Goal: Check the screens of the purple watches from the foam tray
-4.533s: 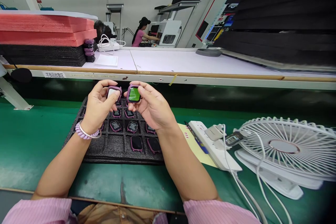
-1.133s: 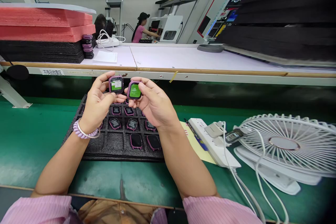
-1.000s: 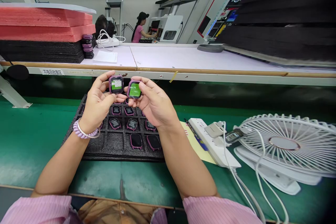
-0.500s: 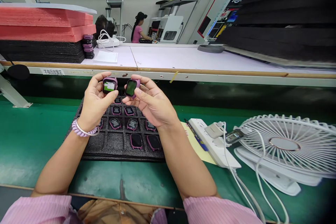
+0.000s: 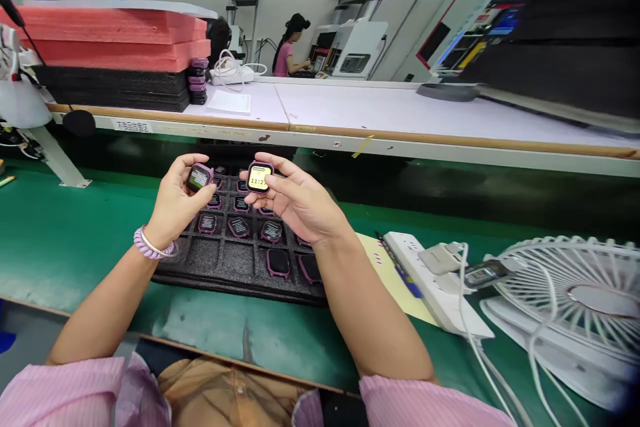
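Between thumb and fingers, my left hand (image 5: 181, 195) grips a purple smartwatch body (image 5: 199, 177) whose screen shows green with pale text. To its right, my right hand (image 5: 295, 197) pinches another purple smartwatch (image 5: 260, 177), its screen lit yellow with a clock readout, thumb over the screen's edge. Both are strapless and held above a black foam tray (image 5: 235, 261). Several more purple watches lie in the tray's compartments, most showing white text. Two in the front row, one a dark-screened watch (image 5: 278, 263), have black screens. My right forearm partly hides the tray's right side.
A white power strip (image 5: 425, 273) with plugs and cables lies right of the tray, beside a yellow sheet (image 5: 380, 267) and pens. Farther right stands a white fan (image 5: 595, 293). Red foam blocks (image 5: 115, 27) are stacked on the shelf (image 5: 340, 103). A co-worker (image 5: 287, 53) sits beyond.
The right-hand watch's screen has gone from dark green to a yellow clock face. The left-hand watch is tilted more and slightly lower. My view has turned left.
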`<state>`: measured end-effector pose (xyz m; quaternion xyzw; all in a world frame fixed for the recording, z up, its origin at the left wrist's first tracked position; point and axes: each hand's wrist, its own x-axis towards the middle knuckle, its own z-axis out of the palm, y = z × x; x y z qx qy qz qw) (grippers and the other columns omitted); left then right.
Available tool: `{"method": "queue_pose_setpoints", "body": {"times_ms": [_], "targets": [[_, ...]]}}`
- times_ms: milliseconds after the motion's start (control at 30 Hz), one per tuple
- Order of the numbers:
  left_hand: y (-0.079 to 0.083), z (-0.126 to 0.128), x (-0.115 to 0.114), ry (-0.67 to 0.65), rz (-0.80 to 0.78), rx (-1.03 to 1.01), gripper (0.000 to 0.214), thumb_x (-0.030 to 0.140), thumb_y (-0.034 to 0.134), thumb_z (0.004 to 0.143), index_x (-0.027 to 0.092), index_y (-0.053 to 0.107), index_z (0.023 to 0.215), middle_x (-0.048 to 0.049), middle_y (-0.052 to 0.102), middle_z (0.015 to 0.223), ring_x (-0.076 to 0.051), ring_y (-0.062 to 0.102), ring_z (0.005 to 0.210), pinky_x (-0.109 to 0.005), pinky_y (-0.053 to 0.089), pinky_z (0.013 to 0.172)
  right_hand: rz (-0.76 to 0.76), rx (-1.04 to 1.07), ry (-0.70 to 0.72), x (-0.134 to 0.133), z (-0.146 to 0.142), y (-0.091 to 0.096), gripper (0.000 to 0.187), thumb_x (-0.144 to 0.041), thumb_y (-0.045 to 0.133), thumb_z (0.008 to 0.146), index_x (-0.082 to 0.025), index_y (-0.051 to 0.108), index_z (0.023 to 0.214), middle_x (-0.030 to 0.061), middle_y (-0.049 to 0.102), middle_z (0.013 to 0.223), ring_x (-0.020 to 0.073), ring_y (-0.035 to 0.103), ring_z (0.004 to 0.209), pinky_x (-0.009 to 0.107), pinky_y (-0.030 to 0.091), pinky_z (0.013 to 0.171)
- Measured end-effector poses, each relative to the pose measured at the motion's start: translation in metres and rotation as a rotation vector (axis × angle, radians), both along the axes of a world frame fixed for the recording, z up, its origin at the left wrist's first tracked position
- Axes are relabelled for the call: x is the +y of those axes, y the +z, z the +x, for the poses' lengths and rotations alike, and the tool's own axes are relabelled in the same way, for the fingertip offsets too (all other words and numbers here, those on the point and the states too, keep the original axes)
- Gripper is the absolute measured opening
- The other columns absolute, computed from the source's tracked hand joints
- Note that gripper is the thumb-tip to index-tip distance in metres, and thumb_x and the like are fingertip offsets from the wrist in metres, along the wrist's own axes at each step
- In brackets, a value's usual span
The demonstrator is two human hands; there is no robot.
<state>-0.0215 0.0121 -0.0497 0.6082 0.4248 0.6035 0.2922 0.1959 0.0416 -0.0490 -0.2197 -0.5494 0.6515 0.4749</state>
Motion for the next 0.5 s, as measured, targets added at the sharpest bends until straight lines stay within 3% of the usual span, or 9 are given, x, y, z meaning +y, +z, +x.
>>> {"method": "queue_pose_setpoints", "body": {"times_ms": [200, 300, 400, 500], "targets": [[-0.03, -0.039, -0.031, 0.031, -0.271, -0.125, 0.04, 0.044, 0.071, 0.086, 0.018, 0.063, 0.114, 0.0017, 0.06, 0.073, -0.011, 0.058, 0.049, -0.02, 0.042, 0.043, -0.042, -0.073, 0.075, -0.004, -0.016, -0.011, 0.053, -0.041, 0.091, 0.081, -0.022, 0.063, 0.122, 0.005, 0.075, 0.101, 0.0165, 0.07, 0.068, 0.028, 0.055, 0.062], [-0.044, -0.052, -0.043, 0.075, -0.271, -0.117, 0.036, 0.038, 0.077, 0.081, 0.018, 0.064, 0.107, 0.0036, 0.057, 0.07, -0.007, 0.052, 0.048, -0.018, 0.042, 0.043, -0.057, -0.109, 0.102, -0.007, -0.021, -0.019, 0.049, -0.041, 0.091, 0.082, -0.021, 0.063, 0.117, 0.0054, 0.073, 0.104, 0.0151, 0.068, 0.066, 0.027, 0.053, 0.06], [-0.054, -0.064, -0.054, 0.035, -0.289, -0.098, 0.045, 0.025, 0.082, 0.072, 0.018, 0.062, 0.112, 0.0007, 0.063, 0.084, -0.007, 0.054, 0.06, -0.017, 0.049, 0.051, -0.078, -0.169, 0.134, -0.013, -0.026, -0.032, 0.048, -0.034, 0.091, 0.08, -0.021, 0.062, 0.117, 0.0043, 0.07, 0.105, 0.014, 0.067, 0.066, 0.026, 0.053, 0.059], [-0.063, -0.077, -0.064, -0.068, -0.364, -0.08, 0.061, 0.02, 0.08, 0.07, 0.019, 0.055, 0.126, -0.0066, 0.067, 0.112, -0.01, 0.062, 0.071, -0.021, 0.055, 0.06, -0.079, -0.231, 0.2, -0.019, -0.034, -0.049, 0.062, -0.02, 0.089, 0.074, -0.023, 0.057, 0.127, 0.0019, 0.067, 0.1, 0.0152, 0.068, 0.07, 0.027, 0.054, 0.062]]}}
